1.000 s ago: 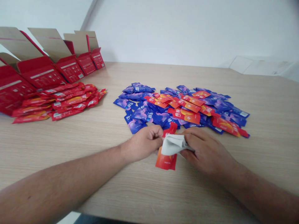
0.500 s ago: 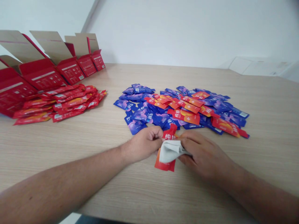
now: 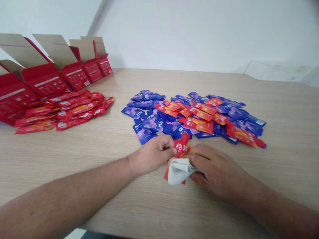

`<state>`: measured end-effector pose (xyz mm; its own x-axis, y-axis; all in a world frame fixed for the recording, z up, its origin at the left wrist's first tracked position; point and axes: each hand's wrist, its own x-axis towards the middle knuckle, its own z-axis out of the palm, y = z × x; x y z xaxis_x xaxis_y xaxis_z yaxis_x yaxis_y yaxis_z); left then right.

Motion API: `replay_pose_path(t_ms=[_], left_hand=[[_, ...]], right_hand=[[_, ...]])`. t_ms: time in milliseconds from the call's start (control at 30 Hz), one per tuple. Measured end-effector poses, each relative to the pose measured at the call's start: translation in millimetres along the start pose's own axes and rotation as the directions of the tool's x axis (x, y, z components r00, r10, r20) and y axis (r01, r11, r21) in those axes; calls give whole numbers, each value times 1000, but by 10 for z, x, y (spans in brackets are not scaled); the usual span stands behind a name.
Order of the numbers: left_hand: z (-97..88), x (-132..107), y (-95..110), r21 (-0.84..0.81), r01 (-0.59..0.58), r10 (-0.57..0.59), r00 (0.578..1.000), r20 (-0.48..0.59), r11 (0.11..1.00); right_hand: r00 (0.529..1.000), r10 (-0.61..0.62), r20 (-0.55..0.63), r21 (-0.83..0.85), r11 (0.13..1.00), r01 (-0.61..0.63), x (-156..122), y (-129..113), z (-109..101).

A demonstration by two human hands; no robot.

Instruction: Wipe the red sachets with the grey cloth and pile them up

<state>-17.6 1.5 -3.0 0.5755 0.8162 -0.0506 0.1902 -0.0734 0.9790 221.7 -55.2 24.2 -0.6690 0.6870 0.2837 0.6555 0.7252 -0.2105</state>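
White wall (image 3: 186,36) backs a wooden table (image 3: 286,159). From my remote seat I see open red boxes (image 3: 45,79) at left, a blue-and-orange packet pile (image 3: 154,122) mid-table, red packets (image 3: 77,109) before the boxes. Nearest, the right hand (image 3: 216,169) grips a grey cloth (image 3: 178,172) over a single packet (image 3: 181,147), which the left hand (image 3: 151,153) pinches near the pile.

— How is the left side posed?
— The left forearm (image 3: 74,196) is stretched bare from the near left toward the middle, the wrist kept almost straight. The left hand (image 3: 153,154) is curled, its thumb (image 3: 170,152) pressed close to the bent fingers (image 3: 165,141).
— And the right?
— The right forearm (image 3: 279,205), also bared, is angled in from the near right. The right hand (image 3: 219,169) is held back upward, close beside the other, with fingertips pointed left and pinched against the thumb on the near side.
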Motion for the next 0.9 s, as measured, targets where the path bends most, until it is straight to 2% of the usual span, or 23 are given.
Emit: replay_pose_path(t_ms=[167, 333, 400, 533, 600, 767, 900], left_hand=[[4, -2, 14, -4, 2, -2, 1000, -3, 1000], [-3, 9, 7, -16, 13, -13, 1000, 18, 1000], [-2, 7, 15, -33, 5, -5, 1000, 25, 999], [10, -2, 57, -34, 4, -4, 1000, 7, 999], [11, -5, 71, -23, 4, -4, 1000, -10, 1000], [4, -2, 63, -13, 18, -18, 1000, -23, 1000], [7, -6, 67, -49, 25, -26, 1000, -16, 998]], right_hand=[[990, 82, -117, -38, 995, -87, -12, 67, 8], [1000, 11, -22, 13, 1000, -11, -5, 28, -5], [1000, 0, -20, 11, 1000, 0, -8, 11, -16], [983, 107, -146, -40, 993, -114, -22, 58, -17], [977, 133, -164, -46, 989, -143, -20, 78, -13], [995, 17, -100, -13, 1000, -19, 6, 12, -26], [994, 23, -106, 12, 1000, -21, 13, -21, -46]])
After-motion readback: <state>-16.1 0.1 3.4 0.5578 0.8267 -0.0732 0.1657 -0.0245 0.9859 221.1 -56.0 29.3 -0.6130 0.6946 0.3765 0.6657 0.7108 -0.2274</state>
